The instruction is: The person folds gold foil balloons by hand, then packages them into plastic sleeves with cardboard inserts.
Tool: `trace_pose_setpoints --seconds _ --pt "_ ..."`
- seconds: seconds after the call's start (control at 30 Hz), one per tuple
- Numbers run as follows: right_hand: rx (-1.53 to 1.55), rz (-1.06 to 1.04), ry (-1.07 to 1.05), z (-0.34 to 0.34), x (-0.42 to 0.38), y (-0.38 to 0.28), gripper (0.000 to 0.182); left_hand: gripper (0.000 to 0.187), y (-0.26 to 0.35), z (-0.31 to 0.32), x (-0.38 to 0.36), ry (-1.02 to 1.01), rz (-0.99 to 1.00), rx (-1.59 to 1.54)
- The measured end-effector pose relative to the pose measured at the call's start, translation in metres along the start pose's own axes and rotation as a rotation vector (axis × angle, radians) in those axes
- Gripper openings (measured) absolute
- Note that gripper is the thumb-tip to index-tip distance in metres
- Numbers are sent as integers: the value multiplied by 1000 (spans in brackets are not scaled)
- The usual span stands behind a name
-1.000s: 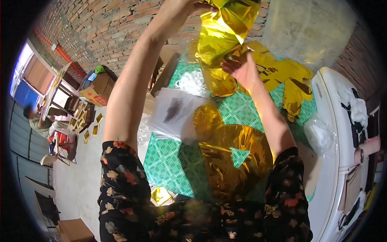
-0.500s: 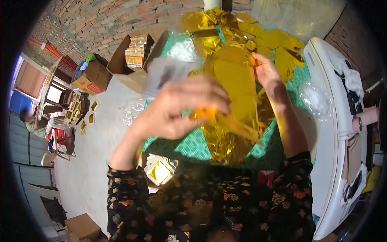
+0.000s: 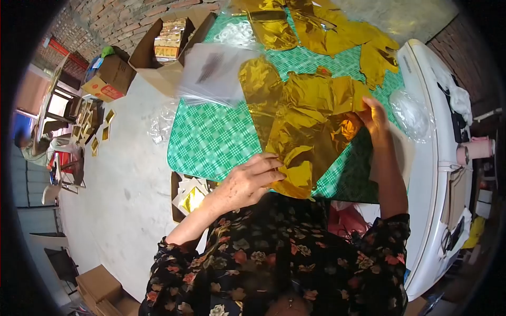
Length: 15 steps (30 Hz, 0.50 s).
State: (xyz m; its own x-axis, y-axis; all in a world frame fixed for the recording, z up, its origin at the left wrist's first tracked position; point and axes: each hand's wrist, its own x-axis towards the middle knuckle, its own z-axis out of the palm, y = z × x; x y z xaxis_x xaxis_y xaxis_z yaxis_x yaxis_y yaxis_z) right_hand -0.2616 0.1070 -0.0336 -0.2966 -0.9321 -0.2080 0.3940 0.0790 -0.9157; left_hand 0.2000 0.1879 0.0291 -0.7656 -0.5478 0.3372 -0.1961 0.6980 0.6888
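Observation:
A crumpled gold foil sheet (image 3: 311,113) lies partly folded over in front of me, on the green checked tablecloth (image 3: 211,139). My left hand (image 3: 247,183) grips its near left edge, close to the table's front. At the far right edge, the fingers of my right hand (image 3: 375,118) pinch the foil, with the thumb side partly hidden. Below the right hand, a fold of the foil glows orange. More gold foil pieces (image 3: 337,34) are spread across the back of the table. A stack of clear plastic sheets (image 3: 217,73) rests left of the foil.
Left of the table stands an open cardboard box (image 3: 153,73) holding printed packs. A box of foil-centred cards (image 3: 190,200) sits below the front left edge. A white appliance (image 3: 424,174) borders the right side. At far left, a person (image 3: 37,150) sits beside scattered cards.
My left hand has come down from above the foil to its near left edge. My right hand has moved lower and slightly right. The foil is now spread wider and more crumpled.

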Motion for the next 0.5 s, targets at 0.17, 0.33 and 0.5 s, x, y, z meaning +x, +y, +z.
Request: trace_pose_setpoints --seconds 0.17,0.33,0.5 --pt "-795 -692 310 13 -9 -2 44 50 -3 14 -8 24 -16 -35" --pt "-1369 -1164 111 84 -14 -17 37 34 -9 24 -8 56 36 12" --pt "-1493 -1095 -84 149 -21 23 37 45 -12 26 -9 55 31 -12"
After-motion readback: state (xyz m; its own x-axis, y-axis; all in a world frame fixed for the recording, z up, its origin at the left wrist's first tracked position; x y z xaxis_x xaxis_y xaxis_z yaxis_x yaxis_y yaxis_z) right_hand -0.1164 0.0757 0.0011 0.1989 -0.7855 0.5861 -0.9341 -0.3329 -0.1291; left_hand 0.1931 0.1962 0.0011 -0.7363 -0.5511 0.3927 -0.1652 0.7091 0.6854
